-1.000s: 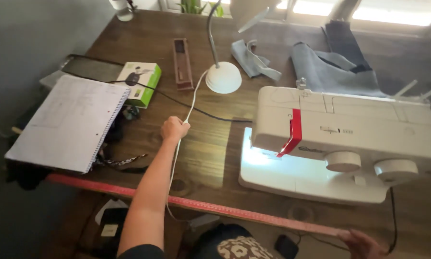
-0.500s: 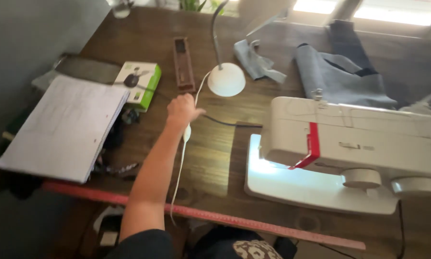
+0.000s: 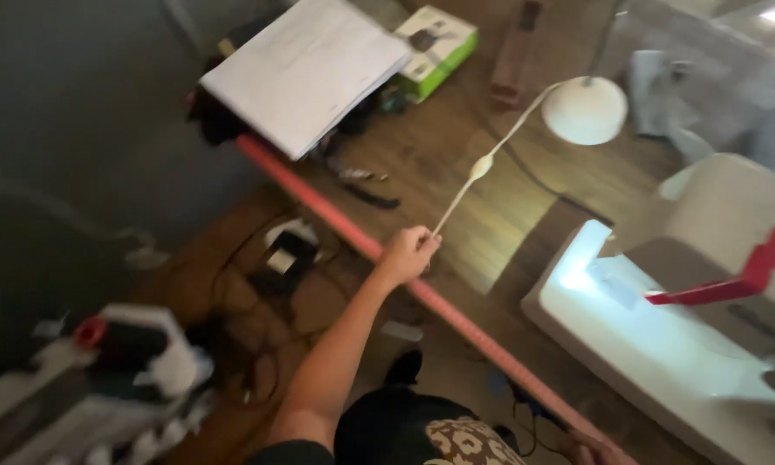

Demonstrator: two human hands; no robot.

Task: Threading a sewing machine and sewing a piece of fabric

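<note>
Paper in an open white notebook lies at the table's far left, a green box beside it. Left hand pinches the white lamp cord at the red-trimmed table edge; the cord runs up to the round lamp base. White sewing machine stands rightmost; the right hand is barely visible, grip unclear

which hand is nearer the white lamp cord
Left. The left hand pinches the white cord near the desk edge, touching it. The right hand is far off at the bottom of the frame, at the end of the red strip.
</note>
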